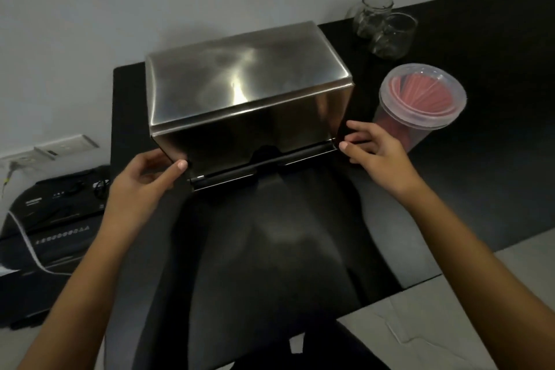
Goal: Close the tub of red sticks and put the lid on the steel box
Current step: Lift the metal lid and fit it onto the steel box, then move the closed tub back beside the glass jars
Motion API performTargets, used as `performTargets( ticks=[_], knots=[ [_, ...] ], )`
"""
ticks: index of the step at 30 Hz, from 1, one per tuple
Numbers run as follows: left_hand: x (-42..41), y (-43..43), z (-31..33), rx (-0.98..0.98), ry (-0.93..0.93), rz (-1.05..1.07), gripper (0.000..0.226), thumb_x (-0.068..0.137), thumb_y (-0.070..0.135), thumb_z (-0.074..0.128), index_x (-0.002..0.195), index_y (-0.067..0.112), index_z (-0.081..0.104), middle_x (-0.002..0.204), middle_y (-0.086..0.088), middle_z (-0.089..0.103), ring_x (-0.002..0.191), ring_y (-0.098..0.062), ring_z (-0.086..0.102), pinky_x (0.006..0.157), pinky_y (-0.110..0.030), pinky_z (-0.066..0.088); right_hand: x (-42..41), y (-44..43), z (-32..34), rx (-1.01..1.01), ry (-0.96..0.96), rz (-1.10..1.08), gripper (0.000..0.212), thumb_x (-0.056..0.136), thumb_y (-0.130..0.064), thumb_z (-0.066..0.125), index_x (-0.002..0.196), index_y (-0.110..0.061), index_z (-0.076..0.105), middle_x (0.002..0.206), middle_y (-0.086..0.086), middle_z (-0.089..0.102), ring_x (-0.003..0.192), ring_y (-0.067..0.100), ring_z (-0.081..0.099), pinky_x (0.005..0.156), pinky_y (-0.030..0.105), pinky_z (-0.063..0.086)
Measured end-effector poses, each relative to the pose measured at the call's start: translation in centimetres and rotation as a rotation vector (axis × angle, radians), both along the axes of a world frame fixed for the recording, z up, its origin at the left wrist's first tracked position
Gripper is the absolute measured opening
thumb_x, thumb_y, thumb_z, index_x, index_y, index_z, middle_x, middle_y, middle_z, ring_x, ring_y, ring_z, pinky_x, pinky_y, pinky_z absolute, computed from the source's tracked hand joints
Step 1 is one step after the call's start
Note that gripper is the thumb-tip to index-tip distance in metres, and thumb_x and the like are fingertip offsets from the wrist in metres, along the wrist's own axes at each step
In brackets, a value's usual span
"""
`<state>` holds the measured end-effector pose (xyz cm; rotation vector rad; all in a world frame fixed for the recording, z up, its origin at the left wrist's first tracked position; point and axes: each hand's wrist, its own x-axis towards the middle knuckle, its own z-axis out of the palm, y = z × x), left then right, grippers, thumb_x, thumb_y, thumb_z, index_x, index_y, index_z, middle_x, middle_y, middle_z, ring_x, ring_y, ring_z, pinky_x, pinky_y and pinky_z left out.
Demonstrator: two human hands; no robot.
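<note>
The steel box (240,117) stands on the black table (450,189) with its shiny steel lid (240,75) sitting flat on top. My left hand (144,180) pinches the box's lower left front corner, thumb on the front face and fingers behind the side. My right hand (372,147) is at the lower right corner with its fingers spread; I cannot tell if they touch the box. To the right stands the clear plastic tub of red sticks (417,102), its clear lid (422,93) resting on its rim.
Two glass jars (381,24) stand at the back right against the wall. A black tray bar (258,170) runs along the box's front foot. A black machine (51,219) sits on the floor to the left, under wall sockets (60,147).
</note>
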<state>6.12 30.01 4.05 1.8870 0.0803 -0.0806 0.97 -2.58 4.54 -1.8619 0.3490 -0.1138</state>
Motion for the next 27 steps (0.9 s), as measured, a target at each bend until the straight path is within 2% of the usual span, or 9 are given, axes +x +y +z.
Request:
performTargets(
  ticks=[4, 8, 10, 13, 17, 19, 24, 27],
  knots=[
    [-2.1, -0.8, -0.5, -0.028, -0.022, 0.171, 0.044, 0.077, 0.020, 0.070, 0.117, 0.014, 0.053, 0.108, -0.010, 0.063, 0.085, -0.001, 0.060, 0.086, -0.029, 0.048, -1.1, -1.3, -0.1, -0.019, 0.011, 0.030, 0.046, 0.083, -0.012, 0.060, 0.127, -0.015, 0.046, 0.110, 0.010, 0.052, 0.104, 0.029, 0.057, 0.090, 0.040, 0.049],
    [-6.1, -4.1, -1.2, -0.029, -0.097, 0.377, 0.033, 0.078, 0.020, 0.070, 0.109, 0.019, 0.058, 0.104, -0.007, 0.061, 0.078, 0.001, 0.057, 0.072, -0.011, 0.046, -1.0, -3.6, 0.1, -0.084, 0.028, 0.130, 0.047, 0.083, -0.015, 0.060, 0.127, -0.016, 0.046, 0.112, 0.007, 0.052, 0.102, 0.024, 0.057, 0.086, 0.034, 0.050],
    [-7.8, -6.5, -1.4, -0.003, -0.148, 0.405, 0.028, 0.078, 0.022, 0.070, 0.105, 0.023, 0.061, 0.100, -0.002, 0.062, 0.074, 0.004, 0.057, 0.064, -0.002, 0.044, -1.1, -4.9, 0.3, -0.109, 0.037, 0.204, 0.047, 0.082, -0.017, 0.061, 0.127, -0.019, 0.046, 0.112, 0.005, 0.052, 0.097, 0.016, 0.057, 0.080, 0.026, 0.049],
    [-9.5, -10.9, -1.0, -0.040, -0.175, 0.344, 0.023, 0.078, 0.021, 0.070, 0.099, 0.027, 0.063, 0.096, 0.001, 0.062, 0.074, 0.008, 0.059, 0.064, -0.001, 0.043, -1.9, -7.1, 0.7, -0.106, 0.046, 0.289, 0.046, 0.081, -0.019, 0.063, 0.124, -0.021, 0.048, 0.111, 0.002, 0.053, 0.091, 0.006, 0.056, 0.073, 0.016, 0.045],
    [-10.5, -16.7, -0.1, 0.036, -0.268, 0.231, 0.024, 0.078, 0.018, 0.070, 0.094, 0.034, 0.061, 0.098, 0.006, 0.062, 0.093, -0.008, 0.059, 0.087, -0.019, 0.044, -3.6, -10.9, 1.1, -0.147, 0.061, 0.406, 0.034, 0.079, -0.021, 0.066, 0.110, -0.028, 0.056, 0.104, -0.005, 0.060, 0.093, 0.006, 0.058, 0.073, 0.015, 0.044],
    [-10.5, -18.9, 0.6, 0.049, -0.279, 0.144, 0.029, 0.078, 0.020, 0.070, 0.094, 0.042, 0.059, 0.099, 0.009, 0.061, 0.097, -0.008, 0.058, 0.090, -0.021, 0.042, -4.2, -12.9, 1.3, -0.158, 0.058, 0.417, 0.031, 0.078, -0.021, 0.067, 0.107, -0.028, 0.057, 0.097, -0.011, 0.060, 0.091, 0.004, 0.058, 0.070, 0.014, 0.043],
    [-8.5, -22.9, 1.6, 0.028, -0.186, -0.131, 0.042, 0.075, 0.023, 0.071, 0.111, 0.036, 0.055, 0.115, 0.005, 0.061, 0.111, -0.008, 0.056, 0.097, -0.024, 0.041, -3.7, -17.0, 1.6, -0.193, 0.074, 0.339, 0.038, 0.076, -0.021, 0.068, 0.112, -0.024, 0.055, 0.101, -0.003, 0.059, 0.092, 0.010, 0.059, 0.076, 0.022, 0.046],
    [-6.3, -24.8, 1.3, 0.021, -0.109, -0.217, 0.056, 0.073, 0.027, 0.073, 0.123, 0.032, 0.050, 0.126, 0.004, 0.057, 0.116, -0.005, 0.052, 0.097, -0.019, 0.039, -2.6, -17.8, 1.0, -0.226, 0.103, 0.285, 0.052, 0.074, -0.021, 0.071, 0.120, -0.021, 0.049, 0.103, 0.000, 0.057, 0.092, 0.012, 0.058, 0.075, 0.022, 0.046]
  ],
)
